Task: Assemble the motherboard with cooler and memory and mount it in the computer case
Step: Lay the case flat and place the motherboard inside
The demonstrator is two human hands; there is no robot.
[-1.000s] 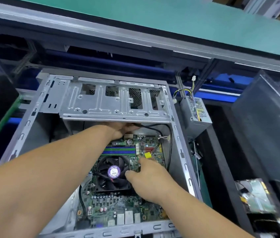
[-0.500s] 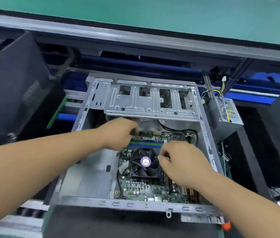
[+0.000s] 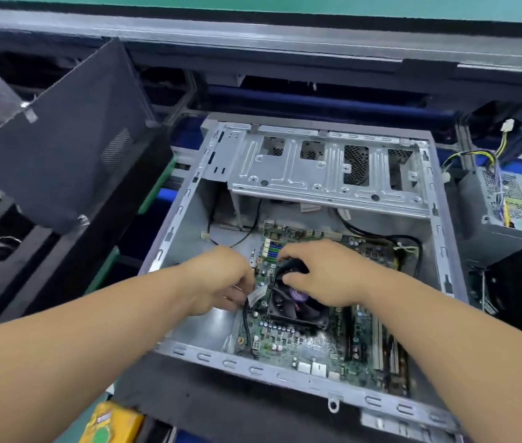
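We look down into the open computer case [image 3: 438, 238], which fills the middle of the frame, its drive cage [image 3: 326, 174] spanning the upper part. The motherboard [image 3: 310, 350] lies flat on the case floor, lower centre to lower right. The cooler [image 3: 298, 311] sits on the board, its fan partly under our hands. Blue memory slots [image 3: 273, 251] show just above the cooler; whether sticks are seated there we cannot tell.

Our left hand [image 3: 221, 282], centre frame, has fingers curled and pinches a white connector [image 3: 258, 295] on a black cable [image 3: 246, 324] that runs down along the board's left edge. Our right hand [image 3: 326, 273] arches over the top of the cooler, fingertips curled around something dark at the fan's upper edge; we cannot tell for sure what it is, perhaps a cable.

Judgement on progress: cooler on board, board inside the case, so the main assembly looks done. We appear to be at the cabling stage. We see no screws or driver, so whether the board is fastened down is unclear. The power supply [image 3: 505, 212] stands outside the case at the right edge of the frame, its wires loose, so it is likely yet to be fitted. A dark side panel [image 3: 61, 148] leans at upper left, off the case.
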